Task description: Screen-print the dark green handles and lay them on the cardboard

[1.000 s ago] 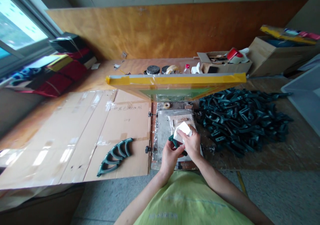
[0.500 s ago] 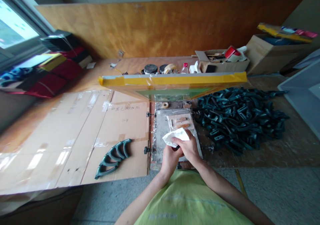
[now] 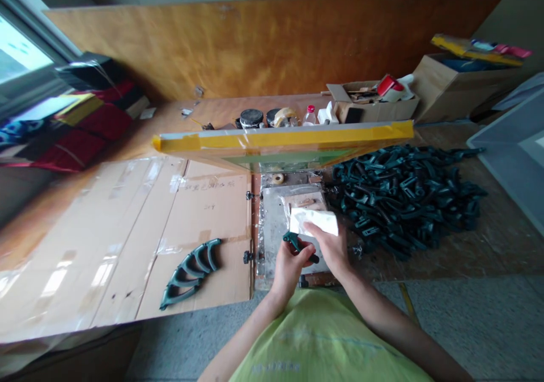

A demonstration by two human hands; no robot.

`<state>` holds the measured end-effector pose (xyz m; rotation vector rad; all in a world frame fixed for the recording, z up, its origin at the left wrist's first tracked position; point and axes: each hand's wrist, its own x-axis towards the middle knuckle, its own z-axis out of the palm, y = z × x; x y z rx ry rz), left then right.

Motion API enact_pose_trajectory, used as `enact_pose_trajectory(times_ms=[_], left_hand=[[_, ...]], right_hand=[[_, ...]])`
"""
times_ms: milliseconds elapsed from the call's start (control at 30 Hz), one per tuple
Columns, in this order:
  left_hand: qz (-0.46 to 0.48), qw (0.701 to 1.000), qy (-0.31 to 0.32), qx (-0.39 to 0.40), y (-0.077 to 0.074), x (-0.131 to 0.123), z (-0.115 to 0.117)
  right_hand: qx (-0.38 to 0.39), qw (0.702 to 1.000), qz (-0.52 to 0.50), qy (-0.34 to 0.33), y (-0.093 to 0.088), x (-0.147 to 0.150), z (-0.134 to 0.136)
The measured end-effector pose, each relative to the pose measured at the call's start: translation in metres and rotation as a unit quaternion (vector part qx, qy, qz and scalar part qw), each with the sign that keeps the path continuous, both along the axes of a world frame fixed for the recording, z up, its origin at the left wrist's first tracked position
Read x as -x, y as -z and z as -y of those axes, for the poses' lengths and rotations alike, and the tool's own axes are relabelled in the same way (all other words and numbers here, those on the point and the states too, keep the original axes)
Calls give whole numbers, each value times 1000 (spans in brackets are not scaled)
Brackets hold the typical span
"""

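My left hand (image 3: 287,267) is closed around a dark green plastic handle (image 3: 293,238), whose two ends show past the fingers. Just right of it, my right hand (image 3: 335,253) pinches a white wipe (image 3: 318,221), cloth or paper I cannot tell. The wipe is apart from the handle's upper end. Both hands are over a grey metal plate (image 3: 272,223) that carries a small tan fixture (image 3: 304,200), partly covered by the wipe. Several similar green handles (image 3: 187,274) lie in a fanned row on the cardboard to the left.
A large heap of dark green handles (image 3: 408,195) covers the bench on the right. Behind the plate, a yellow-taped screen frame (image 3: 280,139) stands tilted up. Jars (image 3: 251,118), a bottle (image 3: 310,115) and a cardboard box (image 3: 378,110) are behind it. A grey bin (image 3: 505,149) stands far right.
The right hand and wipe have moved right, away from the left hand. The green handle, mostly covered before, now shows in the left hand.
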<state>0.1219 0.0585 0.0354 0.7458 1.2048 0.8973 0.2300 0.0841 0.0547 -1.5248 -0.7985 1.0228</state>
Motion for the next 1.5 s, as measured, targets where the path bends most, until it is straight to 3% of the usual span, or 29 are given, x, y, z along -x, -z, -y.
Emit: enact_pose_trajectory(times_ms=[133,267,400,467,600,700,767,833,933,1033,1100,1167,1267,1333,1400,1500], left_hand=[[-21,999,-6,-23,6,-2,2],[-26,999,25,-39,3,-2,5],[10,1000,19,-3,-8,-2,6],[29,999,9,17,-10,-2,5],[47,999,26,1,-4,-5,2],[2,999,34,-31,1,-10,0],[-33,998,41,-46,1,-13,-1],[-50,996,56,-41,-1,-16,-1],[-72,995,55,-40,-2,-20,1],[-106,991,26,-75,3,-22,2],[-130,987,19,-96,6,-22,1],[-152,982,26,-112,8,-22,-1],[-221,967,37,-124,5,-22,-3],[-280,951,57,-118,1,-22,-4],[-296,946,62,-120,-4,-23,-4],[-227,964,36,-131,-8,-24,-2]], right_hand=[[-16,986,148,-80,6,10,5],[-42,977,210,-14,21,-9,-10],[-40,986,139,77,22,-30,-16],[-45,989,110,88,15,-30,-10],[-71,984,165,-15,1,-12,7],[-113,945,290,-100,2,-2,11],[-141,914,359,-126,8,-6,6],[-135,902,394,-109,15,-17,-3],[-78,928,363,-27,22,-43,-20],[-76,970,227,52,18,-60,-26],[-85,985,135,60,9,-60,-20],[-80,993,86,22,-2,-51,-8],[-103,986,107,-71,-10,-31,8],[-140,971,166,-97,-7,-22,10],[-167,957,224,-81,2,-21,5],[-153,955,254,-17,18,-36,-14]])
